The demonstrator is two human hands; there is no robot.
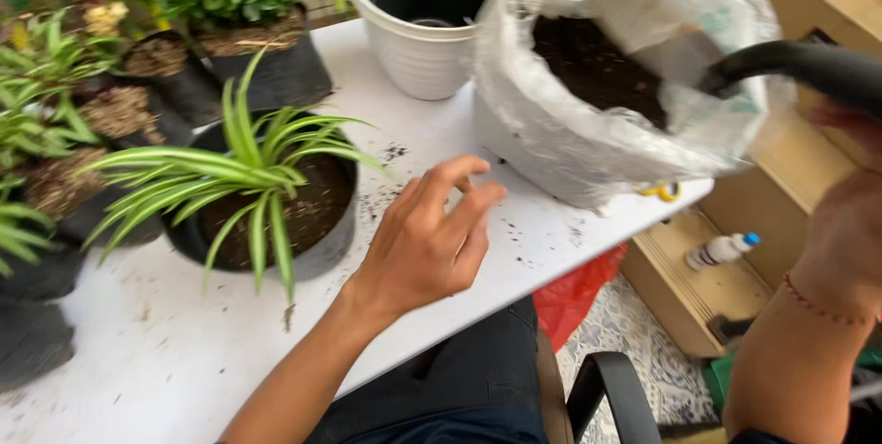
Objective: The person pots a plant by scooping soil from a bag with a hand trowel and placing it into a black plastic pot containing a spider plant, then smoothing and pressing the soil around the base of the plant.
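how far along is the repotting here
Early on, it seems. Done: the soil bag stands open and crumbs lie on the white table. In hand: the right hand holds a black-handled tool at the bag; the left hand hovers empty. Left: the white pot shows no soil, and the spider plant sits in its black pot.

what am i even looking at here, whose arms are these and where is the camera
The camera sits on a person's head and looks down, so both bare arms are that person's own. The left hand hovers open over a white table, near a spider plant in a black pot. The right hand is at the frame's edge, by a black handle of a tool that dips into a white plastic bag of soil; the grip itself is blurred. Behind stands an empty white pot, and more potted plants crowd the left. Soil crumbs are scattered on the table.
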